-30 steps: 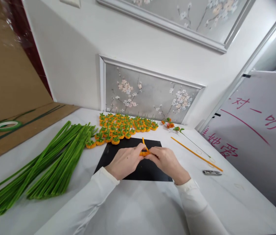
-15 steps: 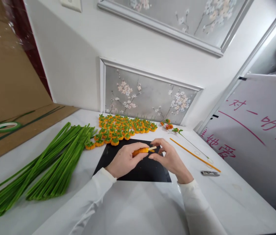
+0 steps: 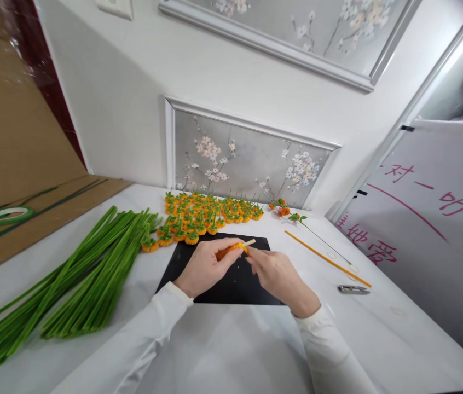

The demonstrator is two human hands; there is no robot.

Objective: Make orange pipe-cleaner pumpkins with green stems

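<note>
My left hand (image 3: 202, 268) is closed around an orange fuzzy chenille stem (image 3: 228, 251) wound in a coil on a pale thin stick (image 3: 249, 243). The stick's bare tip pokes out to the right, past my fingers. My right hand (image 3: 283, 278) has its fingers pinched together just beside the coil, on the stem's loose orange end, which they mostly cover. Both hands are over a black mat (image 3: 235, 293) with tiny crumbs on it. Behind it stand rows of small orange pumpkin-like pieces (image 3: 191, 238) with green tops.
Long green chenille stems (image 3: 87, 306) lie in bundles at left. On the right are a straight orange stem (image 3: 328, 259), metal thread snips (image 3: 353, 290) and a wire-stemmed orange flower (image 3: 284, 211). Green tape (image 3: 9, 215) rests on cardboard at far left. A wall closes off the back.
My right hand has turned and moved in towards the coil, its fingers going from spread to pinched. The stick in my left hand now tilts up a little more.
</note>
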